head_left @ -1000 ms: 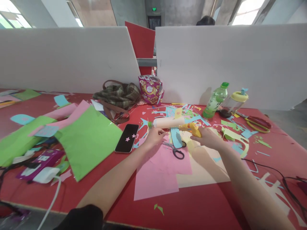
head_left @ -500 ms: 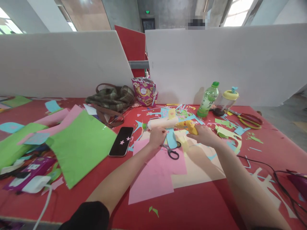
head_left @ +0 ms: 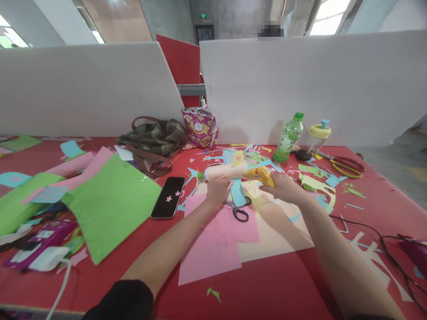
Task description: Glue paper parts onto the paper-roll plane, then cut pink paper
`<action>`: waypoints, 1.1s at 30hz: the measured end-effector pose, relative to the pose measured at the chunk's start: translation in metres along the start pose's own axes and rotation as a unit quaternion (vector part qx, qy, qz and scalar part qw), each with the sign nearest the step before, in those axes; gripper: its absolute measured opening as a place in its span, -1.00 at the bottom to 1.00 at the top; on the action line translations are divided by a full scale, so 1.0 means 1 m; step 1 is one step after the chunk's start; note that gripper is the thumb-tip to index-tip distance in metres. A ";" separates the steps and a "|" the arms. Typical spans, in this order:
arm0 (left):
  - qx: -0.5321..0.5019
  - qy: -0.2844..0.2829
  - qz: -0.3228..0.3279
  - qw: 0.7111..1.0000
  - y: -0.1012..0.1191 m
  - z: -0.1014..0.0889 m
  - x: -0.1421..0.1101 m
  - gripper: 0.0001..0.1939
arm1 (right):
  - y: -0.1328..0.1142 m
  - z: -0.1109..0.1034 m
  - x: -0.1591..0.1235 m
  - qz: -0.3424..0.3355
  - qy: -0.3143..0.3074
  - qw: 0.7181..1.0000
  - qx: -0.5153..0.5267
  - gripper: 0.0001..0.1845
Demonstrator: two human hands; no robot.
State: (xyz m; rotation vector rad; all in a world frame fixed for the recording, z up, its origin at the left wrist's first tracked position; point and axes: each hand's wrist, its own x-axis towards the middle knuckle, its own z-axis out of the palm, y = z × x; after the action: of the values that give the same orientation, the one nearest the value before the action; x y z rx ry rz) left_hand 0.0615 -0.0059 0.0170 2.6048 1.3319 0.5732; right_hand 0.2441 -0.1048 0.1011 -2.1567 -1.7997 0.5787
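My right hand (head_left: 283, 187) is wrapped round a yellow glue gun (head_left: 262, 174), its nozzle pointing left. My left hand (head_left: 217, 190) is closed, with a small pink paper star seemingly pinched at its fingertips; the star is barely visible. Just beyond the left fingers lies a bottle wrapped in cream paper (head_left: 225, 171), green-capped at its left end. A light blue paper piece (head_left: 238, 194) is beside my left fingertips, partly over black-handled scissors (head_left: 240, 214). Pink paper (head_left: 210, 249) and cream paper (head_left: 283, 235) spread underneath.
A phone (head_left: 167, 202) with two pink stars on it lies left of my hand. Green sheet (head_left: 113, 209), plaid bag (head_left: 156, 138) and snack bag (head_left: 200, 126) stand further left and back. Green bottle (head_left: 287, 140), yellow-lidded cup (head_left: 313, 140) and pliers-like tool (head_left: 348, 166) sit right. Paper scraps are scattered.
Both hands stay almost in place. The left fingers shift slightly, and the pink star at their tips shows less clearly. The view has moved a little.
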 end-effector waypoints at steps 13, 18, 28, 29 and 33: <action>-0.009 -0.015 0.025 1.000 -0.003 -0.008 0.001 -0.82 | -0.001 -0.001 -0.001 0.010 -0.007 1.000 0.005 -0.73; -0.049 -0.022 0.011 0.998 -0.001 -0.005 0.002 -0.82 | -0.001 -0.001 -0.001 0.007 -0.004 1.000 0.005 -0.73; -0.116 -0.024 -0.081 0.990 -0.001 0.007 0.004 -0.80 | 0.003 0.001 0.002 0.009 0.000 1.000 0.009 -0.74; -0.117 -0.021 -0.085 0.989 0.000 0.007 0.003 -0.80 | 0.003 0.001 0.002 0.009 -0.001 1.000 0.010 -0.74; -0.107 -0.009 -0.092 0.990 0.002 0.009 0.001 -0.80 | 0.004 0.000 0.002 0.007 -0.003 1.000 0.010 -0.75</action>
State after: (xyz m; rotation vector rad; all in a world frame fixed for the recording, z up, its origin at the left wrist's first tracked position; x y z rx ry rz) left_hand 0.0673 -0.0059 0.0101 2.2838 1.4011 0.6231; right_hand 0.2474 -0.1035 0.0987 -2.1586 -1.7752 0.6042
